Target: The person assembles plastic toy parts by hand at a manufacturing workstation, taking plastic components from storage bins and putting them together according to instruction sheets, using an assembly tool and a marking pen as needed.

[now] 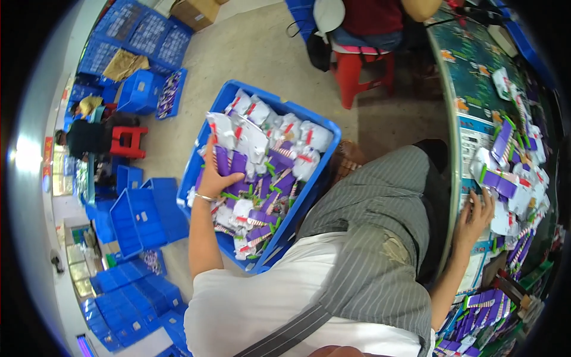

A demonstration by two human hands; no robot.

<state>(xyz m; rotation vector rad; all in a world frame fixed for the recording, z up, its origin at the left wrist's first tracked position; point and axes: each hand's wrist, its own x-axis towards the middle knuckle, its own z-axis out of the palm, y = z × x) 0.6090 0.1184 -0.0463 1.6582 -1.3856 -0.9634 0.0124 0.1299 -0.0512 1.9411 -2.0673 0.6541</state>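
My left hand (215,178), a bracelet on its wrist, is inside a blue plastic crate (196,146) in front of me. Its thumb and fingers close around a few flat purple pieces (229,162); a white bag with a red strip (221,130) lies at the fingertips. Similar white bags (315,135) and purple pieces with green ends and striped parts (262,215) fill the crate. On the table at right, my right hand (476,215) rests with fingers apart. Its fingertips are at the edge of a heap of white bags (523,193), close to a purple piece (498,183).
More purple pieces (485,309) lie on the near part of the table (467,122). A person (372,24) sits on a red stool (351,74) ahead; another person (89,140) sits far left. Blue crates (140,217) stand and stack along the left side.
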